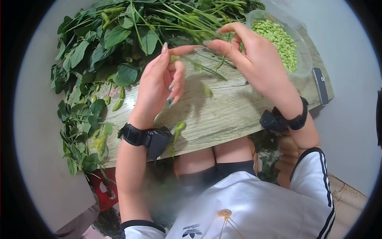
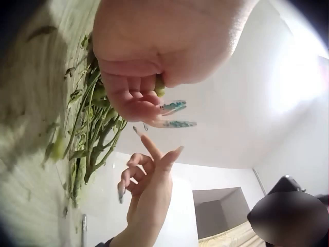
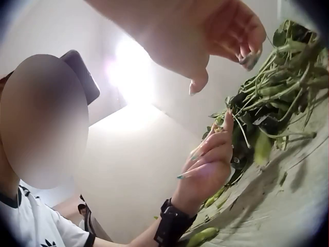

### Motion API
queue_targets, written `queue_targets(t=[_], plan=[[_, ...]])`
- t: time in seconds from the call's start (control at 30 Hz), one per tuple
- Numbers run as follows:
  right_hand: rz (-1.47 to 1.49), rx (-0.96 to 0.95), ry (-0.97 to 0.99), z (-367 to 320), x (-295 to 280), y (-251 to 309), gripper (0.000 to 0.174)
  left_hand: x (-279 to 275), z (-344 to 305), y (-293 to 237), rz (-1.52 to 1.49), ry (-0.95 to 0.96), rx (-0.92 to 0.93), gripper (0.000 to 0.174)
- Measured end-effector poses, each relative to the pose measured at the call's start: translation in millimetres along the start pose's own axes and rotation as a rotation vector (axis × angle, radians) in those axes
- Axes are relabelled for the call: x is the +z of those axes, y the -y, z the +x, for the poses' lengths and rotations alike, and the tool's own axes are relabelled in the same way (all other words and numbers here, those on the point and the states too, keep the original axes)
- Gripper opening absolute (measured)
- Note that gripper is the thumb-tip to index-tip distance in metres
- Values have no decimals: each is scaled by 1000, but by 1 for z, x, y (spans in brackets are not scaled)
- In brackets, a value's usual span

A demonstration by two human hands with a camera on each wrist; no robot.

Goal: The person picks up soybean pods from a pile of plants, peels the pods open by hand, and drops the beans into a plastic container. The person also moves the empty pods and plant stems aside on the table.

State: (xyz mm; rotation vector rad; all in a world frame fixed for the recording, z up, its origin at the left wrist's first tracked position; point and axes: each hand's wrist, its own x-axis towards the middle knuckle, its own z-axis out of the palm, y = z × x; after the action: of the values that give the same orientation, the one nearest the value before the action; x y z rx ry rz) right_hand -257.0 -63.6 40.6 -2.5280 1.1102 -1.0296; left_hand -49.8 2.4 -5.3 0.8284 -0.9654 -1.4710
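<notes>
In the head view my left hand (image 1: 157,81) holds a small green bean pod (image 1: 174,59) between thumb and curled fingers; its index finger points right. The pod's end (image 2: 160,86) peeks out in the left wrist view. My right hand (image 1: 254,53) is just to the right, thumb and index finger parted and other fingers loosely bent, holding nothing. Below and between the hands a blurred green pod (image 1: 207,91) appears in mid-air above the wood-grain table (image 1: 227,111). Behind the hands lies a heap of leafy bean plants (image 1: 115,36) with bare stems.
A clear plastic bowl (image 1: 304,59) of shelled green beans stands at the back right, beside a dark slim device (image 1: 320,86). Loose pods (image 1: 118,101) lie at left, and another pod (image 1: 179,130) is near the front edge. Leafy scraps (image 1: 79,135) hang over the left edge.
</notes>
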Motion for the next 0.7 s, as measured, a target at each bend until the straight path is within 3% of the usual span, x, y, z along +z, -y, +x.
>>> queue_targets(t=[0.03, 0.1, 0.23, 0.4, 0.47, 0.5, 0.57, 0.6, 0.7], plan=[[8, -4, 1, 1, 4, 5, 41, 0, 0, 0, 4, -8, 1, 54], [85, 69, 180, 0, 9, 15, 47, 2, -1, 2, 50, 24, 28, 52], [245, -157, 299, -13, 38, 10, 38, 16, -9, -1, 167, 95, -84, 53], [319, -230, 166, -28, 45, 2, 30, 13, -12, -6, 12, 185, -226, 51], [102, -247, 128, -34, 35, 0, 13, 13, -11, -5, 355, -127, -310, 42], [99, -249, 125, -36, 32, 0, 13, 11, -10, -7, 356, -125, -307, 42], [-6, -338, 103, -43, 28, 2, 24, 4, -11, -10, 306, 157, -533, 37], [9, -374, 79, -46, 30, 3, 27, 6, -12, -12, 257, 282, -511, 37], [161, -370, 109, -52, 33, 2, 29, 11, -15, 1, 317, 281, -455, 38]])
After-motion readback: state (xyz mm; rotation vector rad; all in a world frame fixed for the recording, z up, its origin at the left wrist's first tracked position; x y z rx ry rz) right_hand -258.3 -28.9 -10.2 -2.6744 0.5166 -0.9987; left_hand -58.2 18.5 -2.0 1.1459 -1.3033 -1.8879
